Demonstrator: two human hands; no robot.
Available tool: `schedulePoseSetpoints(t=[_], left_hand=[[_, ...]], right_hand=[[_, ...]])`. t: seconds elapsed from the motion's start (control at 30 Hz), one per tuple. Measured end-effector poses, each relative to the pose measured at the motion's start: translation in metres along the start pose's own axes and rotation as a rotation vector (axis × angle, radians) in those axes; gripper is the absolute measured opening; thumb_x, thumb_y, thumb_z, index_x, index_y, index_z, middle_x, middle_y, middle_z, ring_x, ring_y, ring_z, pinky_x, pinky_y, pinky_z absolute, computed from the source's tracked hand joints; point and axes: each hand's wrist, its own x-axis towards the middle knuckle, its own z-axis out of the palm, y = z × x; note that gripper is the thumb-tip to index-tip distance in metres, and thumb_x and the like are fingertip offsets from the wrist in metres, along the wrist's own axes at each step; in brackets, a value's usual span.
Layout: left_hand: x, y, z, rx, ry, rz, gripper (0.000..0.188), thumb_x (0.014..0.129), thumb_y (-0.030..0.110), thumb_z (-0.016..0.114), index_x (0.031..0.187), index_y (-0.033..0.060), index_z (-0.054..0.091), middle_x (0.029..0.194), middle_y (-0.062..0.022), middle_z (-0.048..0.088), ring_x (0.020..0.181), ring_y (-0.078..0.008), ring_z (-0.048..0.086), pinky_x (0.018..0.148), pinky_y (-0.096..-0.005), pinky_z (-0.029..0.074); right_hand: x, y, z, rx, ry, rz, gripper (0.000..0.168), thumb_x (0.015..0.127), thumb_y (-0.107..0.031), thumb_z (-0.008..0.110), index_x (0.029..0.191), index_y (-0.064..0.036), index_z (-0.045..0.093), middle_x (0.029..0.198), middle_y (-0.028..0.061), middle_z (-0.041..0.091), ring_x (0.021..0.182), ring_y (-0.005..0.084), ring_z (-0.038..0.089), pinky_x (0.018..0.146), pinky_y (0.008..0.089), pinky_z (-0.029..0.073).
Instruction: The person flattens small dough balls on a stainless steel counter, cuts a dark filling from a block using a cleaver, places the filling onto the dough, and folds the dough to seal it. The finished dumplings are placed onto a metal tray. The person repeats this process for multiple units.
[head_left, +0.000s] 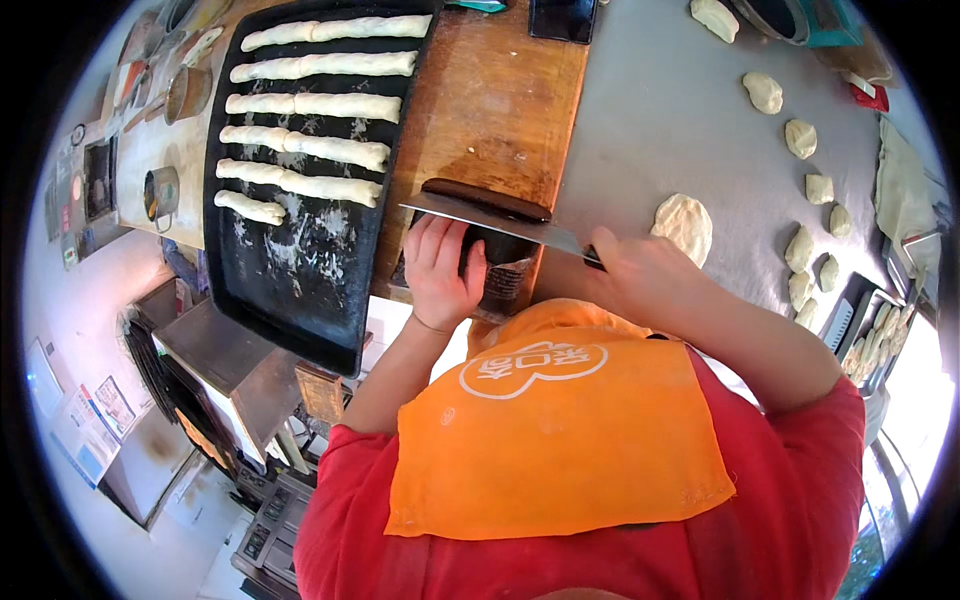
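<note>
My right hand (645, 274) grips the dark handle of a long, broad-bladed knife (491, 223). The blade lies across a dark, glossy food block (510, 247), between it and a long dark slab (487, 199) of the same look on the far side. My left hand (442, 270) holds the near part of the block, fingertips close to the blade and thumb apart. Clear wrapping (504, 291) bearing writing surrounds the block's near end. All this rests on a brown wooden board (487, 105). A flattened dough round (684, 227) lies beyond my right hand.
Left of the board, a black baking tray (300, 300) carries several rows of pale dough rolls (322, 64). Several dough pieces (801, 139) lie on the metal worktop (637, 112) at right. A black container (562, 19) stands at the back, and a metal mug (162, 193) at far left.
</note>
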Motion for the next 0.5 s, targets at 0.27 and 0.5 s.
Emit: schedulePoseSetpoints(t=[0.27, 0.5], left_hand=[[-0.002, -0.004, -0.001, -0.013, -0.024, 0.004, 0.037, 0.082, 0.011, 0.072, 0.116, -0.0010, 0.066, 0.123, -0.0189, 0.062, 0.114, -0.0404, 0.058, 0.099, -0.0484, 0.046], [0.002, 0.001, -0.002, -0.018, -0.019, -0.020, 0.036, 0.082, 0.011, 0.072, 0.115, -0.0013, 0.066, 0.123, -0.0172, 0.063, 0.116, -0.0386, 0.058, 0.100, -0.0466, 0.046]], right_hand=[[0.004, 0.011, 0.013, 0.066, 0.124, -0.052, 0.017, 0.095, -0.011, 0.058, 0.101, 0.003, 0.051, 0.076, 0.0224, 0.067, 0.071, 0.0443, 0.068, 0.062, 0.0529, 0.053], [0.025, 0.004, 0.002, 0.066, -0.009, 0.000, 0.023, 0.095, -0.017, 0.060, 0.102, 0.003, 0.051, 0.079, 0.0237, 0.067, 0.079, 0.0438, 0.068, 0.068, 0.0528, 0.053]])
